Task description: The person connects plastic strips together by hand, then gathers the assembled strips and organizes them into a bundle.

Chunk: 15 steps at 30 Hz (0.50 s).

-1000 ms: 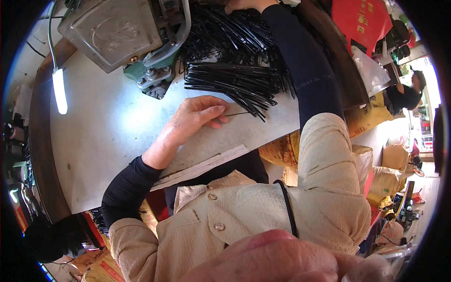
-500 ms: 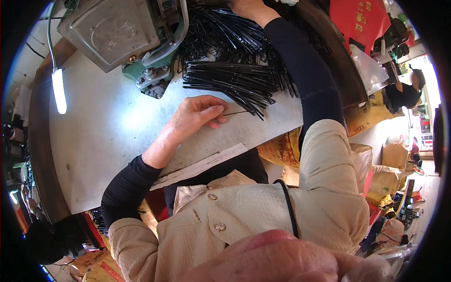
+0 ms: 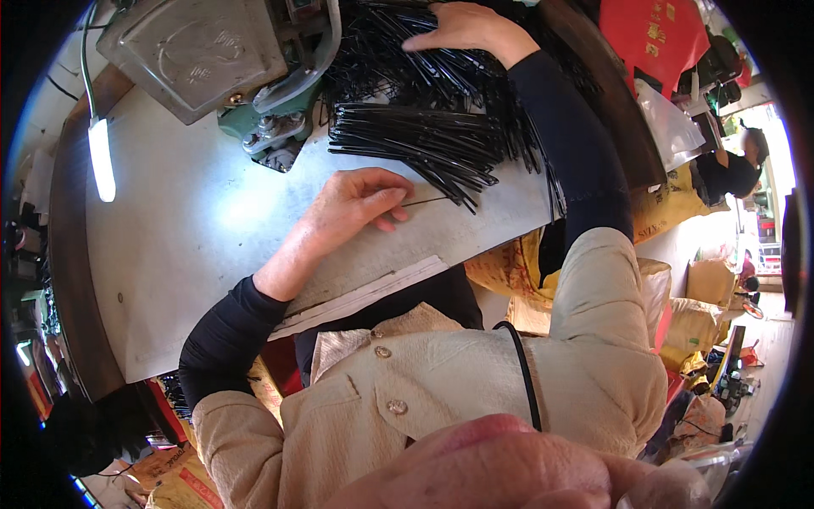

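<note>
My left hand (image 3: 360,208) rests on the pale worktop (image 3: 203,280), its fingers curled in toward the thumb. A thin dark line (image 3: 428,202) runs from its fingertips toward the black pieces; I cannot tell whether the hand grips it. Beyond it lies a roughly lined-up stack of long, thin, glossy black sticks (image 3: 411,136). My right hand (image 3: 479,32) is over the larger loose heap of the same sticks (image 3: 390,42) at the far side, thumb stretched away from the fingers. Nothing shows in its grasp, though part of the fingers blends into the top edge.
A grey and green machine (image 3: 199,55) stands on the worktop at the far left, beside a hanging lit lamp (image 3: 101,161). A dark raised rim (image 3: 68,254) borders the worktop. Red sheets (image 3: 653,42) and yellow sacks (image 3: 670,208) are at the right, with another person (image 3: 738,170) beyond.
My right hand has shifted right and nearer over the heap, and its thumb now shows stretched out. My left hand stays in place.
</note>
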### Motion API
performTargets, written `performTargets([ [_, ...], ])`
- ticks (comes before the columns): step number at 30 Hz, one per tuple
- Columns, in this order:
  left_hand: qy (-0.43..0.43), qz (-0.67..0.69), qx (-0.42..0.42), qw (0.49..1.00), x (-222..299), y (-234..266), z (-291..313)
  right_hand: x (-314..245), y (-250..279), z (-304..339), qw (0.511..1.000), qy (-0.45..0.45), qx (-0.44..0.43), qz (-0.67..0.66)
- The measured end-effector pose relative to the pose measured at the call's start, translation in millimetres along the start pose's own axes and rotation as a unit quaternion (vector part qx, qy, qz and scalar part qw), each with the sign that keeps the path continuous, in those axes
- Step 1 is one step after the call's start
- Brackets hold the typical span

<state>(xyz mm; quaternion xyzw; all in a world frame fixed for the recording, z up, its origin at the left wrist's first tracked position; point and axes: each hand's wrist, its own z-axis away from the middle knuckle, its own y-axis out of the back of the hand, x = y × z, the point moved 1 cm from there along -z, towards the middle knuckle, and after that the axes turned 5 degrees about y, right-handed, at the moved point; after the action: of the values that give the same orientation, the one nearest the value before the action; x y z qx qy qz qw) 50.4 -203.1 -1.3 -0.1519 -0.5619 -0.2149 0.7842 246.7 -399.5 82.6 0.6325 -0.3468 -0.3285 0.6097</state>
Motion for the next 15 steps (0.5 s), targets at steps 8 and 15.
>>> performTargets([
  [8, -0.015, -0.014, -0.008, 1.000, 2.6, -1.6, 0.5, 8.9, 8.0, -9.2, 0.996, 0.017, -0.082, -0.030],
  [15, -0.016, -0.014, -0.003, 1.000, -1.8, 0.5, -0.6, 4.9, -20.9, -12.8, 0.996, 0.035, 0.005, -0.076],
])
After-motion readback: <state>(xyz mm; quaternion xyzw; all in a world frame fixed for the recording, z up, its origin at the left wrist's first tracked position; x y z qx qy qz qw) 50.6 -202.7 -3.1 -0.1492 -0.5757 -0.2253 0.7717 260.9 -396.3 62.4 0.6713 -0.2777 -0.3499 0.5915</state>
